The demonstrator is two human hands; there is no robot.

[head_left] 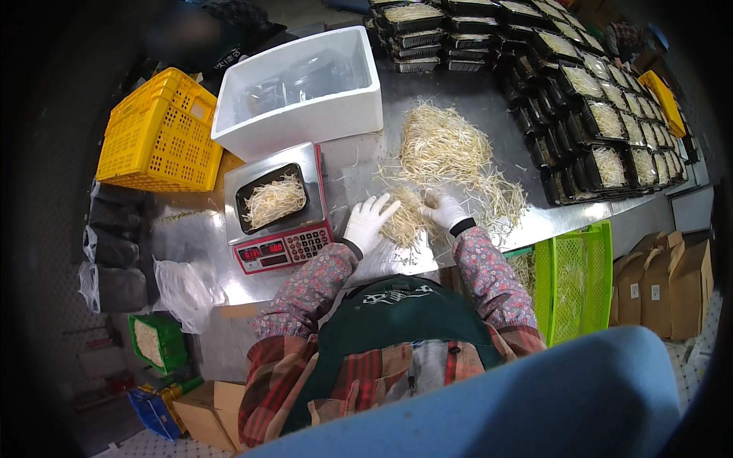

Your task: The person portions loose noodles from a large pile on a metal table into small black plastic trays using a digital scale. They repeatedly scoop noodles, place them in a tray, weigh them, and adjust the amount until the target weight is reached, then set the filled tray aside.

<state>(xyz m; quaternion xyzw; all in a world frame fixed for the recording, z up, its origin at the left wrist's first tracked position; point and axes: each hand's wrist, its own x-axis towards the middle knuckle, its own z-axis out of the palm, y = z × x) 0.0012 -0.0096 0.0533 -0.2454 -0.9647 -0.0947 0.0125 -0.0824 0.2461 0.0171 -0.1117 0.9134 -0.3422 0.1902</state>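
Both of my hands wear white gloves and rest at a small clump of bean sprouts (405,221) near the table's front edge. My left hand (367,223) lies at the clump's left side, open with its fingers spread. On the right side, my right hand (449,213) touches the sprouts, its fingers bent but apart. A larger heap of bean sprouts (443,145) spreads just beyond. Left of my hands stands a red-and-silver digital scale (321,195). On its plate sits a black tray (243,200) with bean sprouts in it.
Behind the scale is a white foam box (305,122) holding clear plastic, beside a yellow crate (160,130). Stacks of packed black trays (565,145) fill the far right. A green crate (576,278) stands below the table edge; black bags (114,248) hang at the left.
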